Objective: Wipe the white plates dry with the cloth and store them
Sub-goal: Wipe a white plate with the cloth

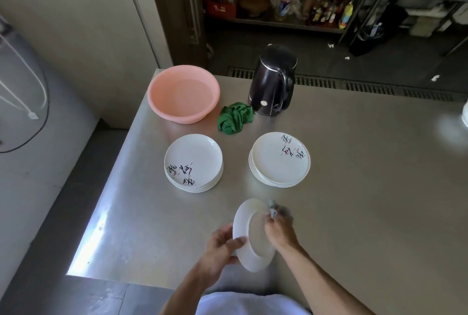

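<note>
Near the front edge of the desk [354, 200], bare surface to its right, the left grip [220, 254] holds a white plate [254, 237] on edge, underside facing right; the right grip [279, 233] pinches a cloth [272, 209] against it.

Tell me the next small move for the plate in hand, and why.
Probably draw the cloth in the right hand down across the plate toward its near rim. The left hand grips the plate tilted on edge, its back facing the right hand, and the cloth sits only at the far rim, so most of that face looks unwiped.
</note>
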Demonstrator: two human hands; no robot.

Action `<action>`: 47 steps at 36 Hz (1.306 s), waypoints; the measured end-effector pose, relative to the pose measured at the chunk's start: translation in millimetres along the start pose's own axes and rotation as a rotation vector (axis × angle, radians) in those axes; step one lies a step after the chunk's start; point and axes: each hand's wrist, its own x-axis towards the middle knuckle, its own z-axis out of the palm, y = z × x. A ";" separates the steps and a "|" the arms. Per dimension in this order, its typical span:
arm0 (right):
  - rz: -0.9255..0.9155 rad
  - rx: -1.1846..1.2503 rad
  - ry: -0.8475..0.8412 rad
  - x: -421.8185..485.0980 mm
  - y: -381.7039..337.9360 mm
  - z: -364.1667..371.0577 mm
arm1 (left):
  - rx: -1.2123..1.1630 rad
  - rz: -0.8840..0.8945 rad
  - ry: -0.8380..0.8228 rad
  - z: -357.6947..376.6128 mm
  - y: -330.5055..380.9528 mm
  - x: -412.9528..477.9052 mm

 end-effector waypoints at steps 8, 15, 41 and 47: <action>-0.787 -0.097 -0.128 -37.6 1.5 4.2 | 0.012 0.009 -0.021 1.0 -5.9 -2.3; -0.128 0.089 -0.188 -27.8 9.5 6.7 | -0.225 -0.032 0.108 -6.0 -9.9 0.9; -0.003 0.237 0.100 -21.7 17.6 -50.2 | 0.126 -0.071 0.223 9.5 2.5 16.3; -0.122 0.247 0.121 -37.7 15.3 -36.7 | 0.146 0.026 0.257 9.9 -7.1 5.0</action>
